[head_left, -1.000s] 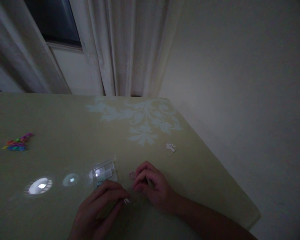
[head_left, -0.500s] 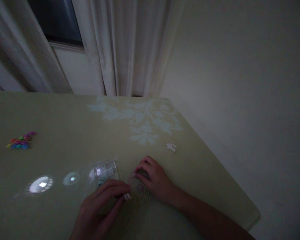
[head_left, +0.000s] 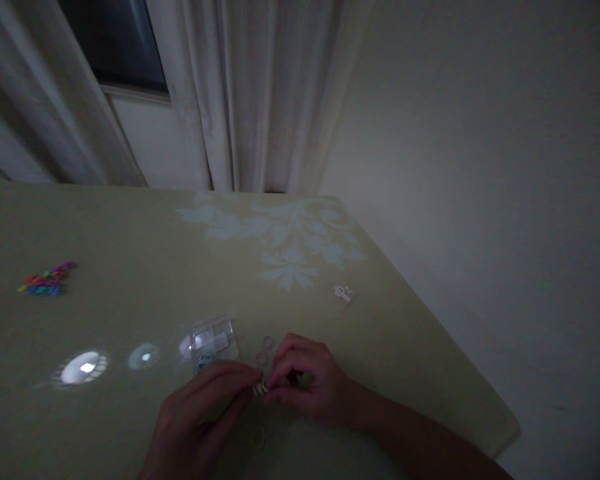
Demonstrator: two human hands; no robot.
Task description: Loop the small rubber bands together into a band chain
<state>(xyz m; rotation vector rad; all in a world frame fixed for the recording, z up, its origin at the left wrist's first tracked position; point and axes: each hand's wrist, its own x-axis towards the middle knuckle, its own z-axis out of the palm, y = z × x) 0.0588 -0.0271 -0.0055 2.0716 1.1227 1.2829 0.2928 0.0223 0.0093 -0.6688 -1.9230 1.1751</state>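
Between the thumb and fingers of my left hand [head_left: 203, 410] is a small pale pronged piece [head_left: 258, 389]; only its end shows. My right hand [head_left: 315, 380] is closed in a pinch against that same end. Whatever its fingertips hold is too small and dark to make out. Just above the fingertips, a pale ring [head_left: 269, 342] and a pinkish ring [head_left: 261, 359] lie on the table. A yellowish ring [head_left: 262, 438] lies below them. Past my left hand is a clear plastic box [head_left: 225, 328] with teal loops [head_left: 206, 359] in it.
A pile of small bright coloured pieces [head_left: 47, 280] lies at the far left of the table [head_left: 130, 253]. Toward the right edge sits a small white piece [head_left: 343, 293]. Curtains [head_left: 245, 100] hang behind the table, and a wall [head_left: 470, 167] is at the right.
My right hand has moved from above the rings down and left to the pale piece. The pale and pinkish rings near its earlier place now show. My left hand stays nearly still.
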